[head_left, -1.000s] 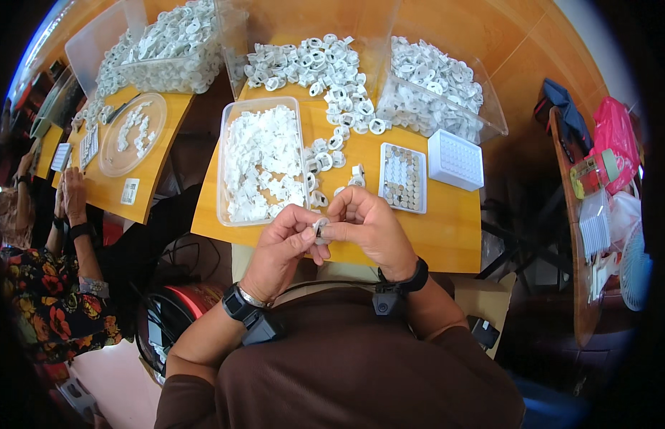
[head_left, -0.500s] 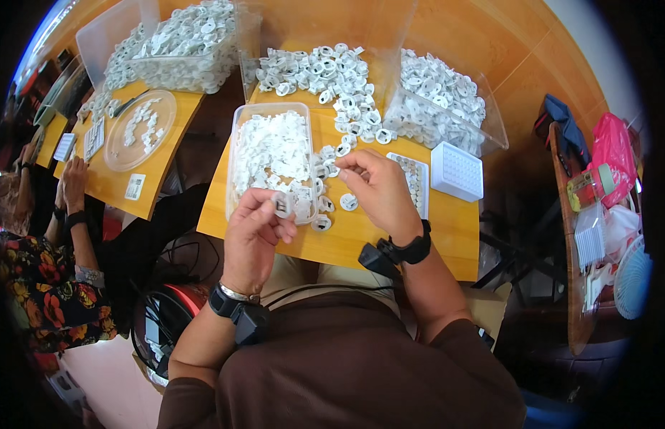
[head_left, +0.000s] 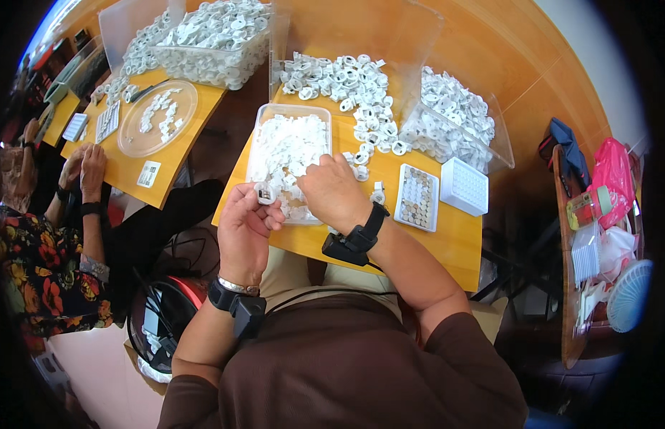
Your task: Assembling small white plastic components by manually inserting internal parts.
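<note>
My left hand (head_left: 245, 227) pinches a round white plastic part (head_left: 265, 192) between thumb and fingers; something small and dark shows in its middle. It is held up by the near left corner of a clear plastic tub (head_left: 296, 108). Small white plastic pieces (head_left: 291, 139) fill much of that tub. My right hand (head_left: 336, 191) reaches over the tub's near right side, fingers pointing down toward the pieces. Its back hides the fingertips, so whether it grips a piece does not show.
A shallow white tray (head_left: 414, 227) of small round discs lies to the right, beside a white gridded block (head_left: 465, 187). Heaped round white parts (head_left: 339, 77) and a filled clear bin (head_left: 457, 118) stand behind. Left, a co-worker's hands (head_left: 85, 168) work at another table (head_left: 193, 111).
My right hand has moved left and nearer, from beside the disc tray to over the tub. My left hand still holds the round part. The whole view has shifted slightly.
</note>
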`<move>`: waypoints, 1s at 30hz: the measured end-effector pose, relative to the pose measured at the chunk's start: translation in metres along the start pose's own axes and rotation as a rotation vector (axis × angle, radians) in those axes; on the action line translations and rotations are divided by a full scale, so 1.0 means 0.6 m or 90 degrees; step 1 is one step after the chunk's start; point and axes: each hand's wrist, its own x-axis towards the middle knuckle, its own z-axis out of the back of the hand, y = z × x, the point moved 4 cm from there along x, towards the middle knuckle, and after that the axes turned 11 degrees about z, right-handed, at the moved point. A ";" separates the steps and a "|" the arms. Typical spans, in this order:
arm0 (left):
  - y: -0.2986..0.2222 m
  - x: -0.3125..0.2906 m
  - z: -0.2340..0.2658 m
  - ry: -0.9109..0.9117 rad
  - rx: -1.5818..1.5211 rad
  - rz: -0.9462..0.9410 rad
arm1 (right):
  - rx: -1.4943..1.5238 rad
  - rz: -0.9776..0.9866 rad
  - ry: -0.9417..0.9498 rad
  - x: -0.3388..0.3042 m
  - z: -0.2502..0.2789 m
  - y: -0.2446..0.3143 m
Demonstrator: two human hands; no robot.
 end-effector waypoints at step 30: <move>0.038 -0.010 -0.055 0.215 -0.080 0.089 | 1.088 -0.238 -0.255 -0.092 0.057 0.005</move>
